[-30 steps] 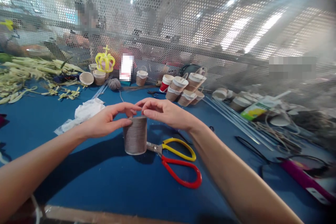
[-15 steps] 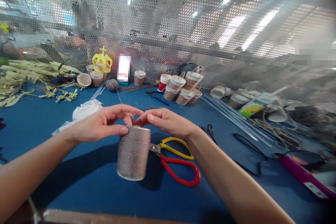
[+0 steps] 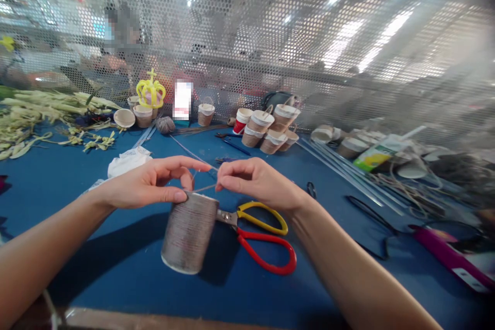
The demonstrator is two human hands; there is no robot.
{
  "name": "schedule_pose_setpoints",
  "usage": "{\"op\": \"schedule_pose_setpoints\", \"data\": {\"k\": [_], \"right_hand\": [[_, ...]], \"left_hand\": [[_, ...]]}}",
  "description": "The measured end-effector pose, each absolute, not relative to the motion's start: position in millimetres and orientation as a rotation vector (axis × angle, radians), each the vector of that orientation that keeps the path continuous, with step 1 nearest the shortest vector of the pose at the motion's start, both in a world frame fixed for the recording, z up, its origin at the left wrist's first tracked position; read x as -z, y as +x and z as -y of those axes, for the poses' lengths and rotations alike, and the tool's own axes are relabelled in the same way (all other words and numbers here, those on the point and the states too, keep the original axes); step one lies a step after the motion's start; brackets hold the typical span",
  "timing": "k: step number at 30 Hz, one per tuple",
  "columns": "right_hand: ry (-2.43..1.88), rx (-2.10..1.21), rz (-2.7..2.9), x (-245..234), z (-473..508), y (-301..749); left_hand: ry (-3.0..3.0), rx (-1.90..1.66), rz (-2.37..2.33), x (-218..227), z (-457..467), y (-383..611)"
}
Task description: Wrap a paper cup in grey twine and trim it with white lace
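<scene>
Head view: over the desk (image 3: 247, 294), the left hand (image 3: 145, 183) pinches the tilted cup (image 3: 190, 234) by its rim. It seems light and stiff; hold it there. Scissors (image 3: 257, 237) beside it could get in the way. A yarn ball (image 3: 165, 125) sits farther back. The right hand (image 3: 257, 178) pinches thread (image 3: 204, 188), which looks soft.

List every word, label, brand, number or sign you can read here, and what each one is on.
No text is readable.
Green-and-yellow package: any print is too blurred to read.
Purple object's white label: marks too small to make out.
Bright screen: pixelated, nothing legible.
Red cup: any marking is too small to read.
Gray wound cylinder: no lettering visible.
</scene>
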State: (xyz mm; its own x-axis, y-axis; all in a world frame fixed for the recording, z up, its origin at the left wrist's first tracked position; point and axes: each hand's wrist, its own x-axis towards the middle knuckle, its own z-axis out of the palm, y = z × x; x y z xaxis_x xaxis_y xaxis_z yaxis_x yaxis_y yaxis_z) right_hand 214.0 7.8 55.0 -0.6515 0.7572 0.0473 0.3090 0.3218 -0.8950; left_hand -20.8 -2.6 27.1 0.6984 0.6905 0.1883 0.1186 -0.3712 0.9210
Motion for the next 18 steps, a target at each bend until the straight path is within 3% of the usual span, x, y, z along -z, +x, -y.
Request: {"op": "schedule_pose_setpoints", "data": {"k": [7, 18], "right_hand": [[-1.076, -0.967, 2.151, -55.5, 19.3, 215.4], [-1.131, -0.9, 2.152, -45.8, 23.4, 215.6]], "left_hand": [[1.841, -0.715, -0.621, -21.2, -4.7, -19.6], [1.801, -0.753, -0.536, -20.7, -3.3, -19.7]]}}
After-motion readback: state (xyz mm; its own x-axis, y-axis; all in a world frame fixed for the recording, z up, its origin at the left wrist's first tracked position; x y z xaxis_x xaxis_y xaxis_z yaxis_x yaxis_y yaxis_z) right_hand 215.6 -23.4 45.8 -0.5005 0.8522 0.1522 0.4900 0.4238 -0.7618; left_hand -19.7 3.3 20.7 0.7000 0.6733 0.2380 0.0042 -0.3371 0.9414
